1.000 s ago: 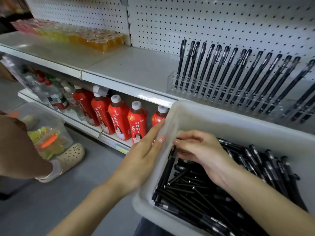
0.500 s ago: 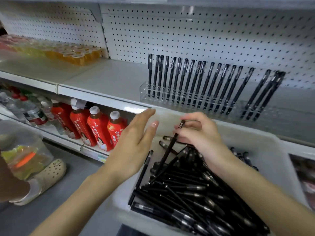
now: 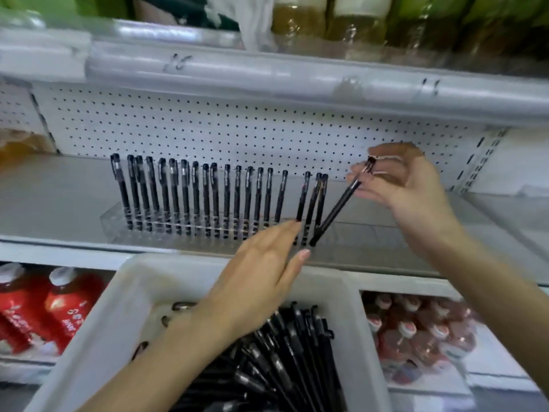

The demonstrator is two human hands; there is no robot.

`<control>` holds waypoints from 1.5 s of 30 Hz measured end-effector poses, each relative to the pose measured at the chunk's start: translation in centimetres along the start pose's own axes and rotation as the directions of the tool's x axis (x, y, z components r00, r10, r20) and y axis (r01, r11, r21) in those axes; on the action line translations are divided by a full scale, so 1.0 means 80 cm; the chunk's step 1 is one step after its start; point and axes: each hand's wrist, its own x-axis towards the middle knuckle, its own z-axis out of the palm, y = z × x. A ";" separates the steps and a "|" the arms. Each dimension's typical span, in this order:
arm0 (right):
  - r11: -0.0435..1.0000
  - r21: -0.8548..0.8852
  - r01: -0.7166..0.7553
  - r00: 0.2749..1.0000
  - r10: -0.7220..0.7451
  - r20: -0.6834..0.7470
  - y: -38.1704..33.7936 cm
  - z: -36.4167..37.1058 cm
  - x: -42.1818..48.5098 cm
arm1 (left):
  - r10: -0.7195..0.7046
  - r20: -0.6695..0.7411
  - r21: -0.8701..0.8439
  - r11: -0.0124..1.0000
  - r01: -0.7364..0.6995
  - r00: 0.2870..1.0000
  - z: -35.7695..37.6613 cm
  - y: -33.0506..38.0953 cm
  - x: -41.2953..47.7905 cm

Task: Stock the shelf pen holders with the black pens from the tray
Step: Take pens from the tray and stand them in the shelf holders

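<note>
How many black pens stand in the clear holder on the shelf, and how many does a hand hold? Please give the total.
Pens standing in the holder: 19
Pen held by the right hand: 1
Total: 20

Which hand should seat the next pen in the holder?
Right. The right hand pinches a pen whose lower tip is already at the holder, beside the last pens. The left hand is open and empty.
</note>
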 end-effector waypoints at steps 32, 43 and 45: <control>0.815 -0.575 0.077 0.975 0.059 0.213 0.064 0.005 0.073 | 0.008 0.089 0.259 0.965 -0.031 0.996 0.043 -0.026 0.032; 0.771 -0.636 -0.035 0.970 0.179 0.163 0.063 0.006 0.057 | 0.054 0.053 0.209 0.976 -0.064 0.997 0.019 -0.030 0.012; 0.788 -0.614 -0.031 0.977 0.153 0.147 0.055 0.007 0.049 | 0.034 0.034 0.186 0.982 -0.040 0.999 0.008 -0.036 0.002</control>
